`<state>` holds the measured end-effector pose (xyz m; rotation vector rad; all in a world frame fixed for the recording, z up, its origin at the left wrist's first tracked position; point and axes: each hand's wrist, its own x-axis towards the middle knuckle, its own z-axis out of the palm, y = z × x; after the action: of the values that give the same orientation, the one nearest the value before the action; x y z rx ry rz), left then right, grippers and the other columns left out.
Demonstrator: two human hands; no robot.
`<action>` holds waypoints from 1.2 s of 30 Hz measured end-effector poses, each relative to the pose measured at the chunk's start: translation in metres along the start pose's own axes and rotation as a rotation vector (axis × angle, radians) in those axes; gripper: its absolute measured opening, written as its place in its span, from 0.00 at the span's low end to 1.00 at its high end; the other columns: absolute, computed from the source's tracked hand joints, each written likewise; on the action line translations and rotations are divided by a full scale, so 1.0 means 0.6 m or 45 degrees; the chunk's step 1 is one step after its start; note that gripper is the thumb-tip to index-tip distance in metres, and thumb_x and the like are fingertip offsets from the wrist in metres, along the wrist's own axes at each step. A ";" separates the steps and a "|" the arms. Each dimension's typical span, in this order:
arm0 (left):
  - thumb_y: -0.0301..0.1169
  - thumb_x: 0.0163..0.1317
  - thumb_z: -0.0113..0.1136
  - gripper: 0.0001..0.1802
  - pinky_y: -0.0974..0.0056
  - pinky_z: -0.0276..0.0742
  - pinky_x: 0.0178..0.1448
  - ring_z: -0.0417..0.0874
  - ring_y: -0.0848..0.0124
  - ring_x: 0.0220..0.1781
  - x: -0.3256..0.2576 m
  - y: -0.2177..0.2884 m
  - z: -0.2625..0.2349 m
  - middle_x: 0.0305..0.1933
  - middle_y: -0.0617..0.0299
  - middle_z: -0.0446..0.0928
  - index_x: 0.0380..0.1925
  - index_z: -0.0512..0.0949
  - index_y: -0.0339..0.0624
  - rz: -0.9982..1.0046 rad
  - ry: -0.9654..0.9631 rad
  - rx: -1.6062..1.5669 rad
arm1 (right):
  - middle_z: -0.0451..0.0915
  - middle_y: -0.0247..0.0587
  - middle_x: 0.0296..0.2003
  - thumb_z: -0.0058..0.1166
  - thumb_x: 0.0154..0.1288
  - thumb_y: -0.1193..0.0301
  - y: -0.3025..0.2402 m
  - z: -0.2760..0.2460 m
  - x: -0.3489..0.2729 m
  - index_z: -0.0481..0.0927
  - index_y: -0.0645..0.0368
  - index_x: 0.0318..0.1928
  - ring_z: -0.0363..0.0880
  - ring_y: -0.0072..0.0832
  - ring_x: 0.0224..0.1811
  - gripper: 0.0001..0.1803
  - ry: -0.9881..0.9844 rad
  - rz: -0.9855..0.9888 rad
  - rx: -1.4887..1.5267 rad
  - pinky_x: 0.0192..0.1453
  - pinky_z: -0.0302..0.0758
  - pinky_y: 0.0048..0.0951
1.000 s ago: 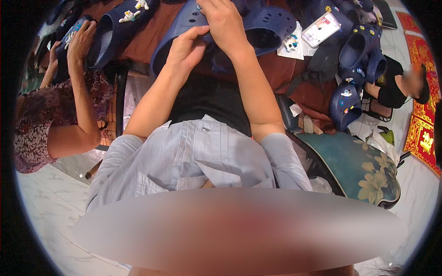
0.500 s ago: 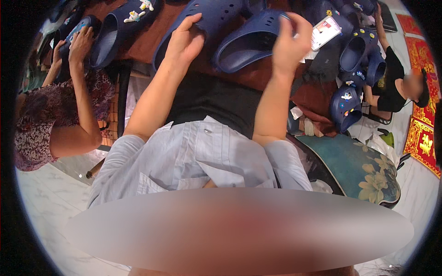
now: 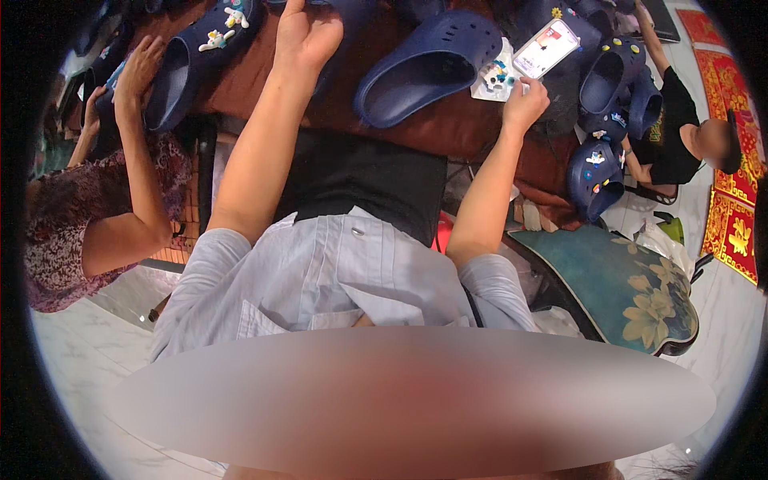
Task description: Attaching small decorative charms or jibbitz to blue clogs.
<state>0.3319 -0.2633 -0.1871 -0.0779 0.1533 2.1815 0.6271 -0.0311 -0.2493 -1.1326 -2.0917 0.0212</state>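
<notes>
My right hand (image 3: 526, 106) is closed, its fingertips pinched at a small shoe charm at the near right edge of a white packet (image 3: 485, 90). Other white and blue charms (image 3: 496, 74) lie on that packet. Just left of it rests a navy blue clog (image 3: 416, 76), its opening toward me and no charms visible on it. My left hand (image 3: 308, 40) is raised palm up over another navy clog (image 3: 349, 18), fingers apart and nothing seen in it. The top of that hand is cut off by the picture's edge.
A lit phone (image 3: 547, 48) leans beyond the packet. Charm-decorated clogs (image 3: 596, 178) stand at right, another (image 3: 196, 60) at left. A co-worker's hands (image 3: 138, 76) work at far left; another person (image 3: 680, 136) is at far right. A teal floral cushion (image 3: 608, 280) lies beside me.
My right hand has left the plain clog and come down to the packet of charms, now uncovered. My left hand has moved up and slightly left, its fingers looser.
</notes>
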 end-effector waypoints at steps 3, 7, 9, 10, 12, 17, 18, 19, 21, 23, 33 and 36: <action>0.36 0.62 0.60 0.23 0.53 0.68 0.68 0.75 0.57 0.58 0.043 0.010 -0.038 0.57 0.50 0.75 0.53 0.72 0.32 0.126 -0.015 -0.024 | 0.78 0.51 0.38 0.59 0.55 0.74 0.013 0.016 0.018 0.80 0.65 0.31 0.71 0.48 0.46 0.06 0.087 -0.057 0.050 0.55 0.63 0.44; 0.46 0.61 0.62 0.29 0.55 0.69 0.67 0.75 0.59 0.59 0.043 0.012 -0.060 0.58 0.53 0.75 0.55 0.73 0.38 0.059 -0.072 0.091 | 0.77 0.60 0.46 0.58 0.58 0.69 0.023 0.031 0.025 0.79 0.67 0.29 0.68 0.50 0.57 0.11 0.043 -0.105 -0.022 0.63 0.58 0.47; 0.47 0.61 0.62 0.29 0.56 0.68 0.67 0.75 0.60 0.59 0.046 0.011 -0.065 0.58 0.54 0.75 0.55 0.73 0.38 0.083 -0.087 0.129 | 0.73 0.69 0.52 0.57 0.62 0.65 0.033 0.040 0.028 0.79 0.67 0.28 0.63 0.52 0.64 0.15 -0.066 -0.059 -0.031 0.69 0.51 0.48; 0.48 0.61 0.62 0.29 0.56 0.68 0.67 0.74 0.60 0.59 0.045 0.013 -0.067 0.58 0.54 0.75 0.55 0.73 0.38 0.117 -0.101 0.168 | 0.73 0.69 0.52 0.57 0.62 0.65 0.037 0.042 0.027 0.79 0.67 0.28 0.63 0.52 0.64 0.15 -0.067 -0.056 -0.034 0.69 0.51 0.48; 0.50 0.61 0.61 0.31 0.56 0.66 0.69 0.73 0.60 0.60 0.066 0.023 -0.103 0.59 0.55 0.74 0.56 0.72 0.39 0.237 -0.002 0.232 | 0.74 0.67 0.52 0.57 0.62 0.64 0.041 0.045 0.024 0.79 0.67 0.28 0.63 0.51 0.64 0.15 -0.071 -0.098 -0.087 0.69 0.51 0.48; 0.33 0.69 0.50 0.14 0.61 0.66 0.67 0.74 0.63 0.60 0.047 0.089 -0.180 0.54 0.55 0.77 0.50 0.74 0.37 -0.016 -0.459 0.207 | 0.73 0.65 0.53 0.58 0.62 0.65 0.019 0.032 0.023 0.78 0.67 0.28 0.62 0.51 0.64 0.15 -0.075 -0.096 0.047 0.69 0.51 0.49; 0.33 0.69 0.50 0.14 0.61 0.66 0.67 0.74 0.63 0.60 0.038 0.064 -0.156 0.54 0.55 0.77 0.50 0.74 0.37 -0.035 -0.460 0.199 | 0.73 0.64 0.54 0.58 0.62 0.65 0.026 0.025 0.019 0.78 0.66 0.28 0.61 0.51 0.64 0.15 -0.068 -0.073 0.076 0.69 0.51 0.50; 0.37 0.70 0.51 0.15 0.63 0.68 0.63 0.75 0.65 0.56 0.021 0.031 -0.113 0.51 0.57 0.77 0.49 0.75 0.38 0.148 -0.096 0.490 | 0.73 0.64 0.54 0.58 0.62 0.65 0.031 0.020 0.012 0.78 0.66 0.28 0.61 0.51 0.64 0.15 -0.065 -0.064 0.066 0.69 0.51 0.50; 0.41 0.70 0.51 0.17 0.65 0.70 0.59 0.77 0.68 0.53 0.000 0.027 -0.098 0.49 0.59 0.78 0.48 0.76 0.40 0.351 0.282 0.778 | 0.72 0.63 0.54 0.57 0.62 0.66 0.025 0.016 0.001 0.78 0.65 0.29 0.60 0.52 0.64 0.13 0.024 -0.080 0.078 0.68 0.53 0.51; 0.44 0.65 0.58 0.20 0.66 0.71 0.51 0.77 0.71 0.43 -0.015 0.047 -0.130 0.40 0.64 0.78 0.44 0.77 0.37 0.312 -0.020 1.487 | 0.73 0.63 0.53 0.57 0.62 0.66 0.015 0.008 -0.009 0.78 0.65 0.31 0.60 0.52 0.63 0.13 0.035 -0.087 0.109 0.67 0.53 0.50; 0.37 0.56 0.63 0.19 0.50 0.72 0.51 0.75 0.43 0.46 -0.049 -0.002 -0.065 0.42 0.37 0.76 0.31 0.77 0.25 1.035 -0.195 2.915 | 0.68 0.53 0.54 0.57 0.65 0.56 -0.156 -0.073 -0.084 0.68 0.63 0.56 0.65 0.42 0.55 0.28 -0.170 0.211 0.724 0.52 0.71 0.36; 0.36 0.57 0.62 0.18 0.49 0.71 0.53 0.74 0.42 0.48 -0.043 -0.005 -0.074 0.43 0.36 0.76 0.32 0.77 0.25 1.108 -0.205 2.918 | 0.65 0.55 0.56 0.58 0.61 0.48 -0.209 -0.070 -0.095 0.62 0.62 0.63 0.63 0.45 0.59 0.40 -0.216 0.072 0.857 0.61 0.65 0.41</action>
<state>0.3494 -0.2889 -0.2285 1.5827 2.6432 1.3456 0.5825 -0.1623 -0.2103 -0.7858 -1.9556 0.8092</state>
